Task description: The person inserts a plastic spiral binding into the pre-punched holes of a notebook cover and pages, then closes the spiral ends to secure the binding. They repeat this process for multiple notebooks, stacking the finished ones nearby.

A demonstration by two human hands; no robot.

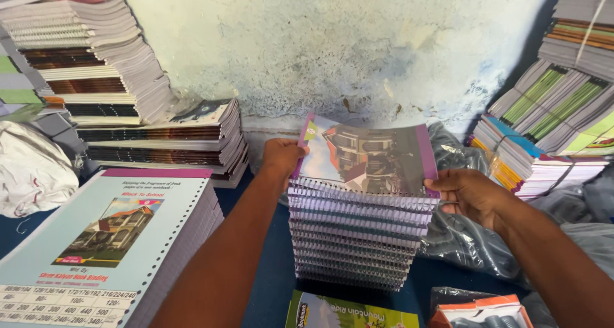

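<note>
A stack of spiral-bound notebooks (355, 238) stands in the middle, spines toward me. Its top notebook (374, 155) has a purple-edged cover with a picture of a house. My left hand (280, 156) grips the stack's upper left corner, thumb on the top cover. My right hand (470, 193) holds the upper right side, fingers against the spiral edge. Both hands are at the top few notebooks.
A large pile of unbound covers with a house picture (109, 238) lies at left. Tall notebook stacks (96, 53) stand at back left, and another (185, 139) beside them. Tied bundles (550, 129) lean at right, with dark plastic bags (460, 238) under them. A green booklet (348, 312) lies near me.
</note>
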